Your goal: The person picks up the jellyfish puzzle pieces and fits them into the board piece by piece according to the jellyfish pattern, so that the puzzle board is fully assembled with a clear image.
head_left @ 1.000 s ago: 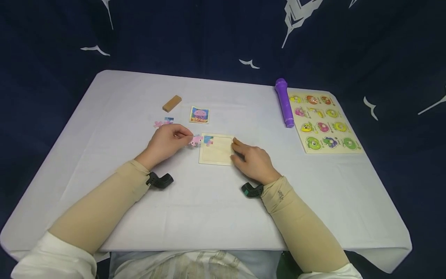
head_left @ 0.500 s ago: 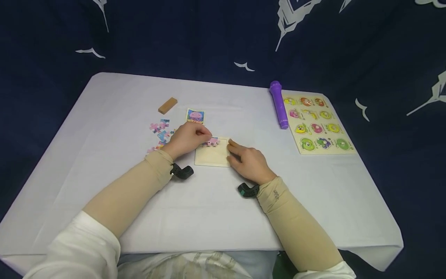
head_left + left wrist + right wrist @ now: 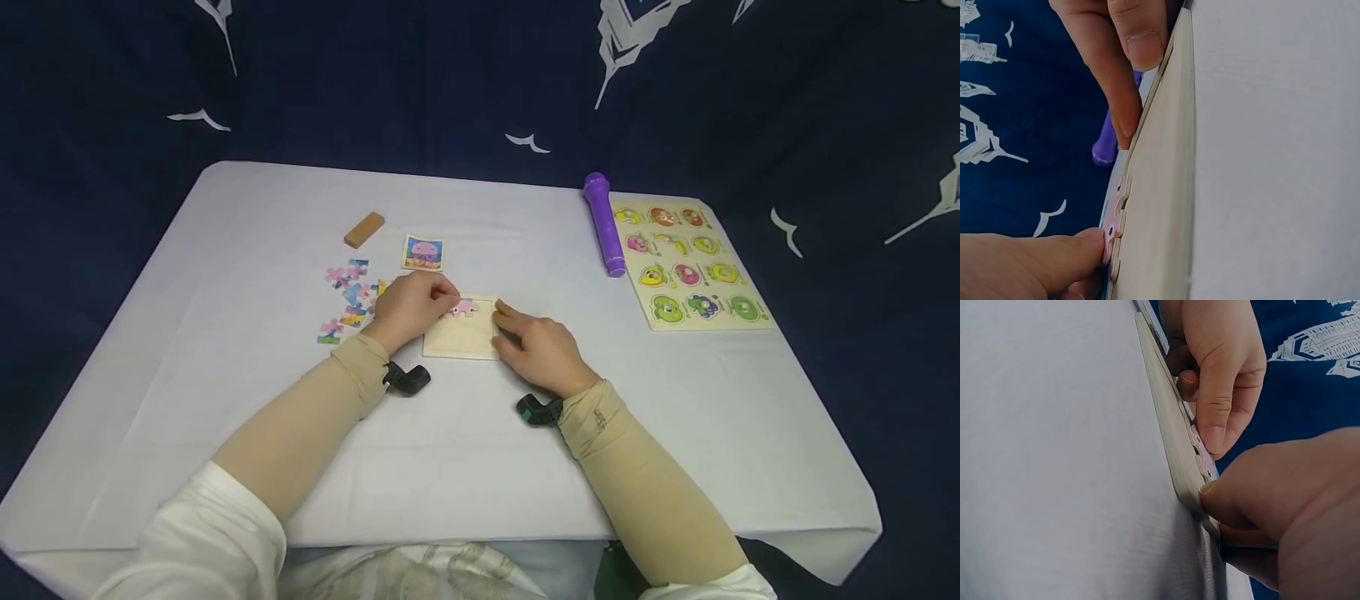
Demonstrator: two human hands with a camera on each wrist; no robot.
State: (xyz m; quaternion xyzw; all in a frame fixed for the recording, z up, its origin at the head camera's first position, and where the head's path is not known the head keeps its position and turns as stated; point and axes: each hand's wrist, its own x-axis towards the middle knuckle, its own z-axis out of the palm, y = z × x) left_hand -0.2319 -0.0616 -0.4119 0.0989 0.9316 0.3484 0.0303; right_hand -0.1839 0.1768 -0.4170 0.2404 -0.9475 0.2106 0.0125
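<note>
A pale wooden puzzle board (image 3: 457,340) with a raised rim lies flat on the table between the hands. Along its far side sits a pink jigsaw piece (image 3: 465,308) with dark eye dots. My left hand (image 3: 412,310) reaches over the board's left part and pinches this piece (image 3: 1112,226) between thumb and fingers, hiding the board's upper-left corner. On the right edge, my right hand (image 3: 546,350) grips the board with its thumb and fingers; the right wrist view shows its thumb (image 3: 1225,494) against the rim. Loose jigsaw pieces (image 3: 352,293) lie left of the left hand.
A small picture card (image 3: 423,252) with a pink creature lies behind the board, near a brown wooden block (image 3: 364,229). At the far right are a purple toy microphone (image 3: 604,225) and a fruit puzzle board (image 3: 693,267). The table (image 3: 420,467) wears a white cloth.
My left hand has carried the pink piece rightward from beside the board onto its far side, then shifted slightly more. The right hand stays at the board's right edge.
</note>
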